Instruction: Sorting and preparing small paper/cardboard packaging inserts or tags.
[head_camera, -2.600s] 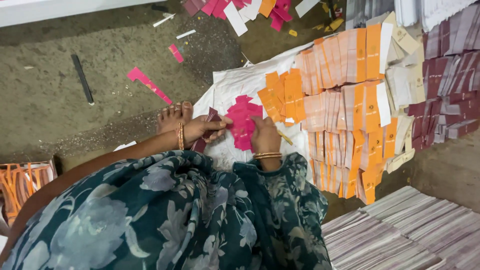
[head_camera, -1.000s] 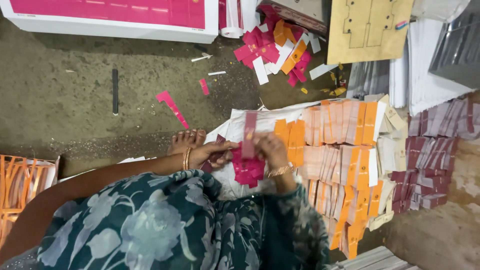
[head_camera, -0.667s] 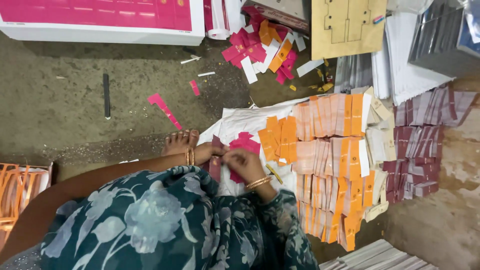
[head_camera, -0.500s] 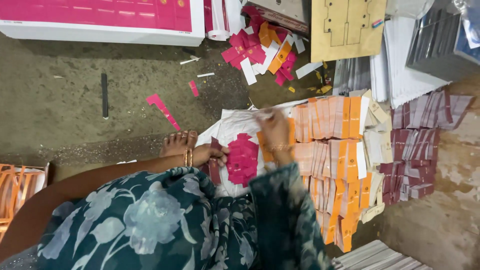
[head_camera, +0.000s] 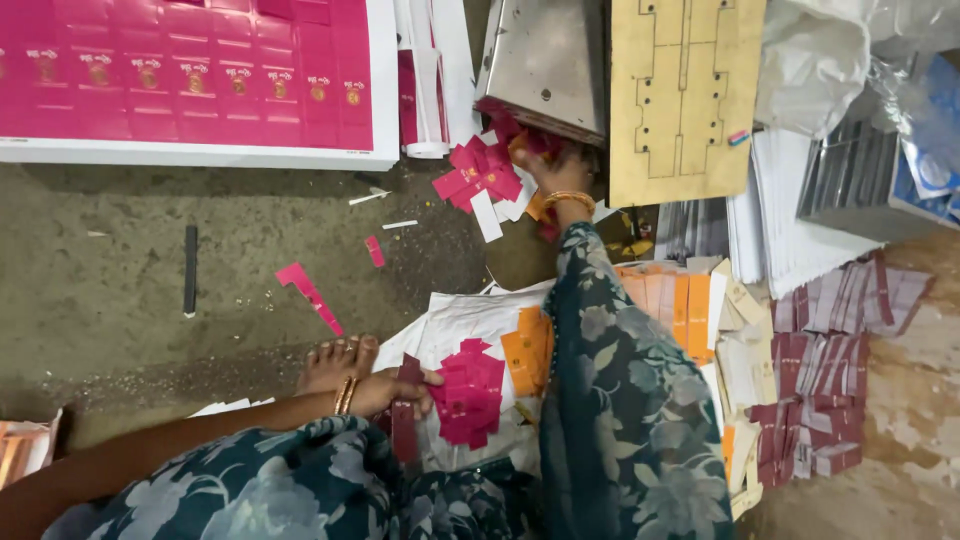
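Pink cards (head_camera: 478, 176) lie scattered on the floor (head_camera: 120, 270) at the far side, under the outstretched right hand (head_camera: 552, 172); its fingers are hidden, so its grip is unclear. Left hand (head_camera: 392, 388) rests near, pinching a dark strip (head_camera: 404, 425) beside the near pink pile (head_camera: 466, 394).

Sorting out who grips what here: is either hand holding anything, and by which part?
The left hand pinches a dark maroon strip by its upper end. The right hand reaches into the far pink cutouts; whether it grips one cannot be told.
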